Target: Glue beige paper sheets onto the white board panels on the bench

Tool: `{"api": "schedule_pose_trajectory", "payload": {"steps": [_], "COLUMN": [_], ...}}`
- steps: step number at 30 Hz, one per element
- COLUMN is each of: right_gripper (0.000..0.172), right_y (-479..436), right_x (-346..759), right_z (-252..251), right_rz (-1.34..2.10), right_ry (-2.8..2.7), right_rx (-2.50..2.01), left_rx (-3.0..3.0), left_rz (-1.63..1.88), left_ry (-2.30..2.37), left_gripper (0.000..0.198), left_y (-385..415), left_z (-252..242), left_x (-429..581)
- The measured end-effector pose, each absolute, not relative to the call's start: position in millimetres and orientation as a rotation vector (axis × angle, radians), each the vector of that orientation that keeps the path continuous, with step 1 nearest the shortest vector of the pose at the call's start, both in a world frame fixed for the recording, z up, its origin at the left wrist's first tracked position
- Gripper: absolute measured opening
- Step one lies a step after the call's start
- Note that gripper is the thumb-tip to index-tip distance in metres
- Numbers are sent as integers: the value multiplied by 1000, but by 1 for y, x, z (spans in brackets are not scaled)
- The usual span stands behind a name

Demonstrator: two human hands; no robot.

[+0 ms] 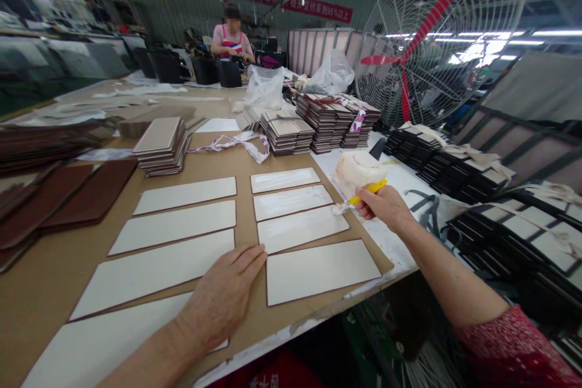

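Observation:
My right hand (pixel 381 205) is closed round the yellow handle of a paintbrush (pixel 373 187). Its whitish bristles touch the right end of a pale rectangular panel (pixel 302 227), third from the back in the right column. Wet white streaks show on this panel and on the two behind it, while the nearest panel (pixel 322 270) looks dry. My left hand (pixel 230 291) lies flat, fingers stretched, with its fingertips at the left edge of the third panel. Partly under my left arm is a left column of larger pale panels (pixel 177 227). Beyond the brush stands a whitish, crusted tub (pixel 357 168).
Stacked panels (pixel 159 139) and bundled stacks (pixel 339 118) stand farther back. Brown sheets (pixel 86 194) lie at left, dark bundles (pixel 459 160) at right. A large caged fan (pixel 441 36) rises at back right. Across the table a person (pixel 233 39) works with their hands.

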State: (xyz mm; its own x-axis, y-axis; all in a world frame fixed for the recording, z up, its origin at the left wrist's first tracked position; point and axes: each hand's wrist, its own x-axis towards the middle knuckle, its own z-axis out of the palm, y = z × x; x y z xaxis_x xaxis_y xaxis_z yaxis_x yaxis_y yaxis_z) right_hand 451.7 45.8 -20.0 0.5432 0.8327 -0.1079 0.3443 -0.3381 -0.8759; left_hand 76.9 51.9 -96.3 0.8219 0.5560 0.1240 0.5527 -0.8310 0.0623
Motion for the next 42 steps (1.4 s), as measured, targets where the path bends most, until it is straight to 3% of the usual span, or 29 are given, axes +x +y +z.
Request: {"api": "schedule_pose_trajectory", "payload": {"steps": [4, 8, 17, 23, 42], "right_gripper": [18, 21, 18, 17, 18], "right_y": [34, 17, 25, 37, 30], "right_x": [434, 400, 343, 323, 410], "right_z": [-11, -9, -31, -42, -37], "right_rz": [715, 1006, 1220, 1284, 971], "right_ry": [-868, -754, -837, -931, -999], "right_rx": [-1725, -1458, -1428, -1454, -1751], "left_rx": [2945, 2947, 2954, 2941, 3008], "left_rz": [245, 216, 123, 77, 84], "left_ry": [945, 889, 941, 1017, 1011], "left_gripper": [56, 56, 71, 61, 60], "left_y": [48, 32, 17, 22, 22], "left_z": [-85, -69, -85, -82, -87], "left_x": [78, 74, 70, 78, 76]}}
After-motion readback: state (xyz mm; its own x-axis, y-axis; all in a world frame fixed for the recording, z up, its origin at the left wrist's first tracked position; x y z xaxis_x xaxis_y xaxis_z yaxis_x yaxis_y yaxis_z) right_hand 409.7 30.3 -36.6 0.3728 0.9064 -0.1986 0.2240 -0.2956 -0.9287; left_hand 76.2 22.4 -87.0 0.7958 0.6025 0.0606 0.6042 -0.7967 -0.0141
